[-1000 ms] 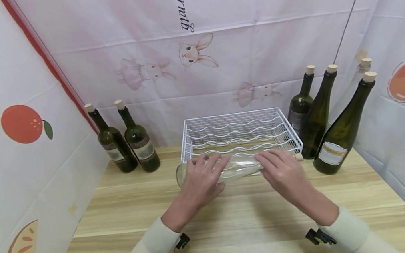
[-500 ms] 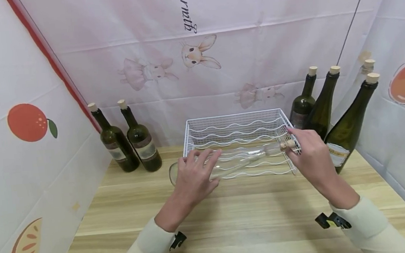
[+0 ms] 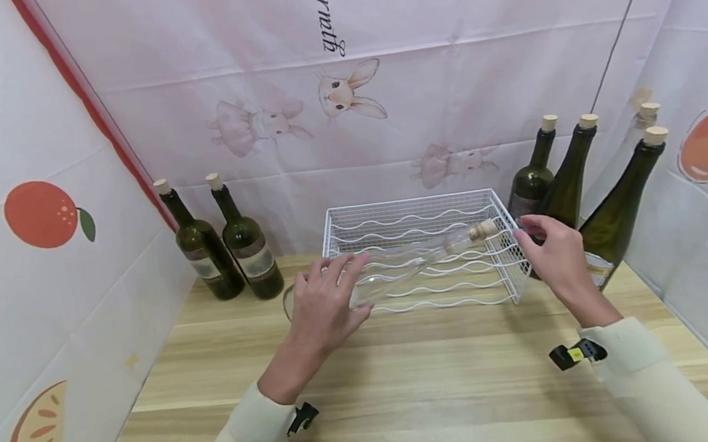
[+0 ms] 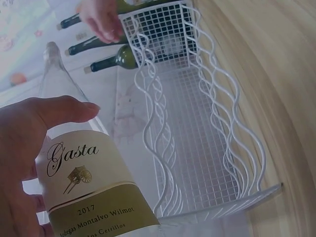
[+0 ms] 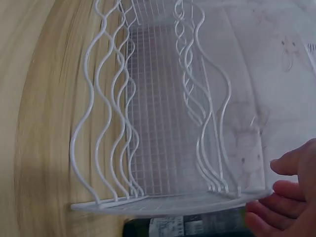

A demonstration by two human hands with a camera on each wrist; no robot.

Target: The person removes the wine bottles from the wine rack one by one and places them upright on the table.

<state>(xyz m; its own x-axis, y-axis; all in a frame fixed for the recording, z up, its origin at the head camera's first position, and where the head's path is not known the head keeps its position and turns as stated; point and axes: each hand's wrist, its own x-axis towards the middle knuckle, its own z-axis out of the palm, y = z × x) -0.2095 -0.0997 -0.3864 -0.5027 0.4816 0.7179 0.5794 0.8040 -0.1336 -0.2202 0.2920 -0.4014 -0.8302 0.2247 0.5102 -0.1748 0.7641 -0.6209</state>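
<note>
My left hand (image 3: pixel 323 304) grips a clear glass bottle (image 3: pixel 399 270) around its body. The bottle lies tilted above a white wire rack (image 3: pixel 443 304), its corked neck pointing to the far right and its base to the left. A cream and olive label (image 4: pixel 94 182) reading "Gasta" shows in the left wrist view. At the rack's right end is my right hand (image 3: pixel 555 249), loosely bent with no bottle in it. Its fingertips (image 5: pixel 279 165) are at the rack's corner in the right wrist view; whether they touch the wire is unclear.
Two corked dark bottles (image 3: pixel 252 258) stand left of the rack. Several more stand at the right, among them a green bottle (image 3: pixel 619 212) close behind my right hand and a clear bottle (image 3: pixel 622 148). A patterned cloth (image 3: pixel 237 41) hangs behind the wooden table (image 3: pixel 432 390).
My right hand has left the bottle's neck and moved right to the rack's end. The bottle's neck has swung away toward the back, while my left hand keeps its hold and has shifted slightly left.
</note>
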